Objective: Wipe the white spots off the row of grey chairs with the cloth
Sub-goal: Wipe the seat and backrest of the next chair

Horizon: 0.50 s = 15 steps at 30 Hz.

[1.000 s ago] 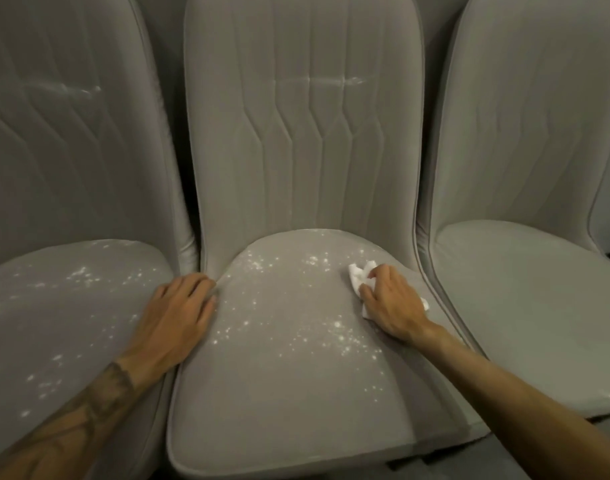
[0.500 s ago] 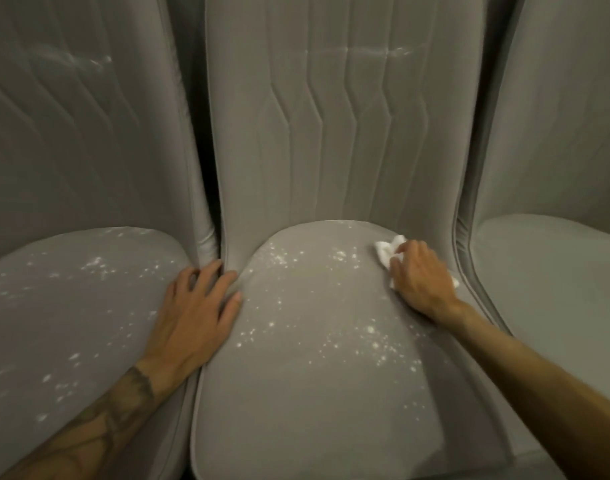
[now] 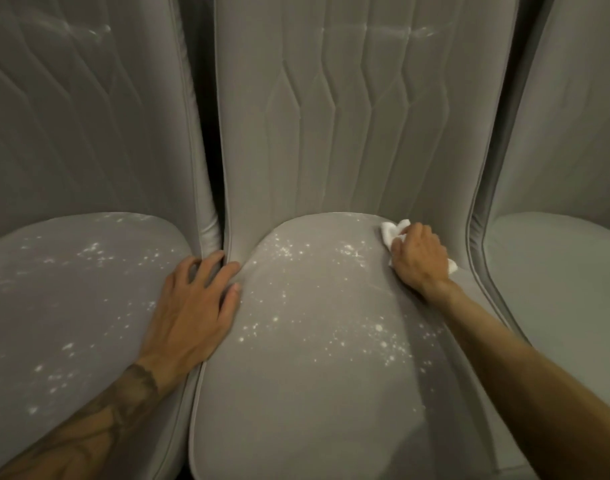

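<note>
Three grey padded chairs stand side by side. The middle chair has white spots scattered over its seat and a faint white streak high on its backrest. My right hand presses a crumpled white cloth onto the far right corner of that seat, its fingers curled over the cloth. My left hand rests with spread fingers on the seam between the left chair and the middle chair. The left chair's seat is speckled with white spots too.
The right chair shows a plain grey seat with no spots in sight. A dark narrow gap runs between the backrests of the left and middle chairs. The chair fronts drop away at the bottom edge.
The view has shifted left and closer to the seats. My right hand has slid the cloth toward the back right corner of the middle seat. My left hand stays on the seam.
</note>
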Tool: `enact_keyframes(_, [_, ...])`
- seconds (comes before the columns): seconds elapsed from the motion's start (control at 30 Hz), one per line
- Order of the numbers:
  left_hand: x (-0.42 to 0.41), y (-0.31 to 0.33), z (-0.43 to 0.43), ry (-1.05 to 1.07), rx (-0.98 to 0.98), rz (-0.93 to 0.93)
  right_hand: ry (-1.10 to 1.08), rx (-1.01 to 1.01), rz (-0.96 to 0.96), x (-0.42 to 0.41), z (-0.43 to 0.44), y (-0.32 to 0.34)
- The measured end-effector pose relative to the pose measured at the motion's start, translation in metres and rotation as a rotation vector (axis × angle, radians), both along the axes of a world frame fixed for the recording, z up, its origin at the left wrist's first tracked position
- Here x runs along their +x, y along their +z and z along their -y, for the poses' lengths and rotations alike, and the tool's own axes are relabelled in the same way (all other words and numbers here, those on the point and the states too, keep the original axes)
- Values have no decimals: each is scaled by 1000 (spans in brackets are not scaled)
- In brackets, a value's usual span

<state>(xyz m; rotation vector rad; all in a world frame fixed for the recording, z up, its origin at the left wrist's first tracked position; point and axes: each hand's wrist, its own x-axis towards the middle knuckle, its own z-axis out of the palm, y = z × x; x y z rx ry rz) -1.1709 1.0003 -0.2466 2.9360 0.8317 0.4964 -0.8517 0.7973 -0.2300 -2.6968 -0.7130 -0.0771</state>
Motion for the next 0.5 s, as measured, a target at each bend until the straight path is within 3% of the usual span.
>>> enact_keyframes(0.17, [0, -1, -1, -2, 1, 15, 383, 45, -69, -22, -18, -4])
enact_keyframes(0.23, [0, -2, -2, -11, 6, 21, 349, 20, -63, -2, -4, 0])
enact_keyframes(0.37, [0, -4, -2, 3, 15, 32, 72, 1, -19, 19, -5, 0])
enact_keyframes(0.43, [1, -4, -1, 0, 13, 35, 161, 44, -36, -3, -19, -4])
enact_keyframes(0.5, [1, -4, -1, 1, 13, 37, 394, 69, -80, -26, -23, -9])
